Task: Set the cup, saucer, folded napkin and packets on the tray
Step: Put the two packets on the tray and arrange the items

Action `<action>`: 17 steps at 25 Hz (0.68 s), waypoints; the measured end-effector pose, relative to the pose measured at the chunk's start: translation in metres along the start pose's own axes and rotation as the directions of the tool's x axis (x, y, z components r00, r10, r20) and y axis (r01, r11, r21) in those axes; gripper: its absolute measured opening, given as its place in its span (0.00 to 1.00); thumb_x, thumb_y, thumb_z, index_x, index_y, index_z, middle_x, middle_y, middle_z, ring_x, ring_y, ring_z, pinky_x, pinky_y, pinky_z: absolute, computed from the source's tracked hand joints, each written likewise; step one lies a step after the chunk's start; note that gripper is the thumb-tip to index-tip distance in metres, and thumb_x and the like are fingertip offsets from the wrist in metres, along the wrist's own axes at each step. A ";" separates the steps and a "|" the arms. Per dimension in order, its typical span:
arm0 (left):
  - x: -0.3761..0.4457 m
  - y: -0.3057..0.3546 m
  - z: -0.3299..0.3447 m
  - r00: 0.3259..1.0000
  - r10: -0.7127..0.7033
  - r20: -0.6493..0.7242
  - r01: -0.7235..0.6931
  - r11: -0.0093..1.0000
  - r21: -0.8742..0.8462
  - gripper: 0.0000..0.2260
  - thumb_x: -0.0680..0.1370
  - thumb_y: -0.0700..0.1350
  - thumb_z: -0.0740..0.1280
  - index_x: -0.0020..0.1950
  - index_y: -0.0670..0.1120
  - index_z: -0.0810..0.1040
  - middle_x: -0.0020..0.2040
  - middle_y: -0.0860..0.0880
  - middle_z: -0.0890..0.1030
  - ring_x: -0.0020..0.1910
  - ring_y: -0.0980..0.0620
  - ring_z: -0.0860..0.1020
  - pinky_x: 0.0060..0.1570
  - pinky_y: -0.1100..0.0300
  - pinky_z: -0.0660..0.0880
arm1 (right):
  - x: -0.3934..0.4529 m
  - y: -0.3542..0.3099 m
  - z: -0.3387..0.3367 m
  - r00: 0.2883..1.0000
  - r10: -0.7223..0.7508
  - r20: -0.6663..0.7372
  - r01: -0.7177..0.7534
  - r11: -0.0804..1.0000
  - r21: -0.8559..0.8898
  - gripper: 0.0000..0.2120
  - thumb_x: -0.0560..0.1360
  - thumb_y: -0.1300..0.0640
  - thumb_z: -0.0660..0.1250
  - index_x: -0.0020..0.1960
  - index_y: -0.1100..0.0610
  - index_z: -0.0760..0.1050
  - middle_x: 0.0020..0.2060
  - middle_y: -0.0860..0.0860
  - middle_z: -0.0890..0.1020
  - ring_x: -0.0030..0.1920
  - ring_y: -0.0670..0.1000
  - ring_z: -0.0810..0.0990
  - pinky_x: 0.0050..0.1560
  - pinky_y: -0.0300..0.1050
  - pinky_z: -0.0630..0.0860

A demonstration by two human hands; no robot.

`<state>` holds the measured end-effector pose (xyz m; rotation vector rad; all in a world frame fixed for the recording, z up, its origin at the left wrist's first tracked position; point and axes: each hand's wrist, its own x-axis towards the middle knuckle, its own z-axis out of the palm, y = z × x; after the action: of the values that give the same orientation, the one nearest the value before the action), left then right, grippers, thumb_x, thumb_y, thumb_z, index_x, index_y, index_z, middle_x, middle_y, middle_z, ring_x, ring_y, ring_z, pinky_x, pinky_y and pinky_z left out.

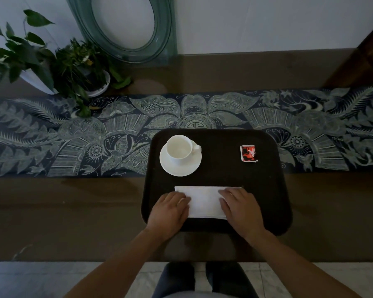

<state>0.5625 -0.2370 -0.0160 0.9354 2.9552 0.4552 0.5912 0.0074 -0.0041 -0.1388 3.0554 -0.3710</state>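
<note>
A dark tray (pixel 267 190) lies on the table in front of me. At its far left, an empty white cup (pixel 179 149) stands upright on a white saucer (pixel 177 169), handle to the right. Red and white packets (pixel 248 153) lie stacked at the tray's far right. A folded white napkin (pixel 204 201) lies flat along the tray's near side. My left hand (pixel 169 211) rests palm down on the napkin's left end. Over the right end, my right hand (pixel 240 206) lies flat with fingers spread. Both ends of the napkin are hidden under my hands.
A patterned blue runner (pixel 73 136) crosses the brown table under the tray's far half. Potted plants (pixel 58 63) stand at the back left, beside a round glass-framed object (pixel 129 29) leaning on the wall. The table's near edge (pixel 73 260) meets a tiled floor.
</note>
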 end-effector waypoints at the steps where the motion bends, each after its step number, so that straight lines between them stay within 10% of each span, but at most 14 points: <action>1: 0.011 0.011 0.004 1.000 -0.022 0.003 0.022 1.000 -0.022 0.16 0.79 0.49 0.60 0.63 0.46 0.78 0.60 0.47 0.80 0.60 0.46 0.77 0.60 0.51 0.73 | 0.008 -0.011 0.003 0.999 0.023 0.039 -0.024 0.999 0.028 0.19 0.79 0.48 0.59 0.68 0.51 0.72 0.66 0.51 0.76 0.67 0.52 0.72 0.66 0.52 0.70; 7: 0.040 0.035 0.052 0.975 -0.114 0.191 0.104 0.993 0.064 0.25 0.83 0.52 0.43 0.79 0.45 0.50 0.79 0.45 0.51 0.78 0.49 0.45 0.75 0.47 0.49 | 0.023 -0.017 0.045 0.985 -0.001 0.175 0.025 0.990 -0.136 0.29 0.79 0.43 0.46 0.76 0.55 0.58 0.77 0.54 0.60 0.77 0.58 0.53 0.75 0.62 0.52; 17: 0.021 -0.011 0.052 0.955 -0.131 0.266 0.098 0.986 0.134 0.28 0.83 0.58 0.43 0.79 0.47 0.44 0.80 0.47 0.46 0.78 0.51 0.42 0.76 0.50 0.48 | 0.013 0.024 0.049 0.977 0.033 0.213 0.003 0.986 -0.165 0.33 0.79 0.37 0.43 0.78 0.52 0.44 0.79 0.52 0.49 0.78 0.53 0.46 0.76 0.56 0.48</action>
<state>0.5444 -0.2197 -0.0668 0.7581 2.7857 0.1327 0.5793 0.0180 -0.0576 -0.1525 2.8664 -0.0941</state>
